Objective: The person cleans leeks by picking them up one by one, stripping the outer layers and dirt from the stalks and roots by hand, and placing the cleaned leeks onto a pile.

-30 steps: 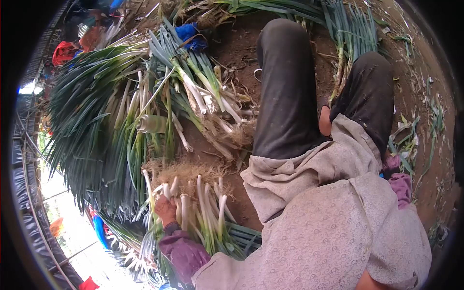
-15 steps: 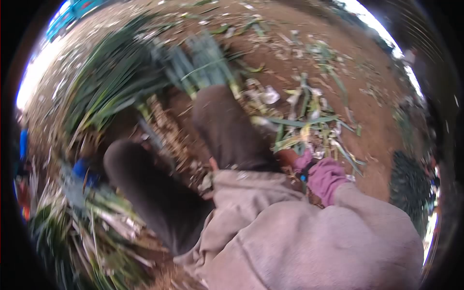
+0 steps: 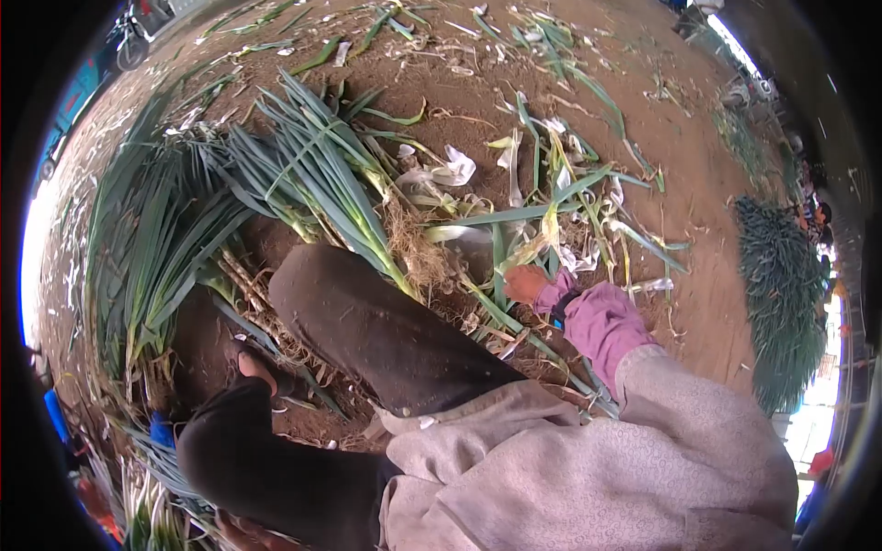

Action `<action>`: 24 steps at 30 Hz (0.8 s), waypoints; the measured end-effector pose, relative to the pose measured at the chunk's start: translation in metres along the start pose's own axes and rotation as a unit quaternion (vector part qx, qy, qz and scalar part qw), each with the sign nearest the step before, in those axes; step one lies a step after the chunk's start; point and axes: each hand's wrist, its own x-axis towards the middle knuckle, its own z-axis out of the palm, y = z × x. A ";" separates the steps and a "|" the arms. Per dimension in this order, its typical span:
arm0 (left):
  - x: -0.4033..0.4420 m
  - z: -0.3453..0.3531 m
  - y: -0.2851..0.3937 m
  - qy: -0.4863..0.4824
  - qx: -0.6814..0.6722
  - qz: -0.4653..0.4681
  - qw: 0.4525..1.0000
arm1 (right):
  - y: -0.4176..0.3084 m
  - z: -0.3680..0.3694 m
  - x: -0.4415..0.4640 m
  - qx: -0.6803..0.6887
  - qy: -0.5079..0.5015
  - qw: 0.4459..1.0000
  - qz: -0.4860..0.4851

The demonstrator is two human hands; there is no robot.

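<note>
My right hand (image 3: 525, 284), in a pink sleeve with a dark wristband, is low over the ground beside my raised knee. Its fingers look curled in; anything inside them is hidden. Right by it are a yellowed leek leaf (image 3: 533, 250) and loose green strips. Only part of my left hand (image 3: 248, 533) shows at the bottom edge, below my other leg, its fingers out of sight. Pale leek stalks (image 3: 147, 500) lie close to it. Beyond my knee lies a bunch of leeks (image 3: 335, 184), with tangled roots (image 3: 415, 243) beside it.
A larger leek pile (image 3: 138, 239) spreads to the left. Peeled skins (image 3: 450, 170) and leaf scraps litter the brown soil (image 3: 694, 303). On the far right is a dense stack of greens (image 3: 781, 303), with a person (image 3: 820, 216) near it. A motorbike (image 3: 131, 46) stands at the upper left.
The view has shifted and become sharper. My legs appear lower and farther left, and my right hand appears slightly left and higher. Part of my left hand now shows at the bottom.
</note>
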 end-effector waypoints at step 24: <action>0.056 0.100 0.085 -0.072 0.392 0.357 0.845 | -0.099 -0.065 0.088 0.615 -0.075 0.785 0.023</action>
